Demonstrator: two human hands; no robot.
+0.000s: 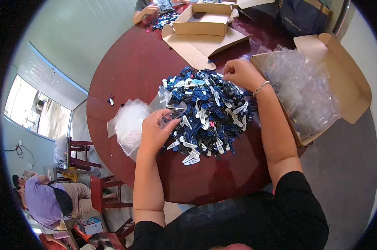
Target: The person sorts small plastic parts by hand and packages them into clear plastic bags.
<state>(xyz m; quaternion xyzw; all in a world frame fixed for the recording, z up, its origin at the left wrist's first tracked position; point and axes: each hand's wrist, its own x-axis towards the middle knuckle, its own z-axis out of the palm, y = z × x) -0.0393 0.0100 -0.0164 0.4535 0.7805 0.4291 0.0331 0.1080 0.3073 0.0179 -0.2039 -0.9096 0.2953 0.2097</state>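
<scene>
A heap of snap hair clips (213, 110) in black, navy, white and a little pink lies on the round table. At the heap's left side, my left hand (158, 128) pinches a small clear plastic bag (178, 110); something dark shows in or behind it. My right hand (242, 75) is at the heap's far right edge with its fingers closed together. Whatever is between those fingertips is too small to make out. Left of my left hand lies a stack of empty clear bags (132, 125).
On the right, an open cardboard box (280, 110) holds many clear plastic bags (301, 87). Another cardboard box (201, 27) stands at the back, near a co-worker's hands (151, 9) and a smaller clip pile (165, 21). A few loose clips (111, 100) lie left on the dark red table (117, 71).
</scene>
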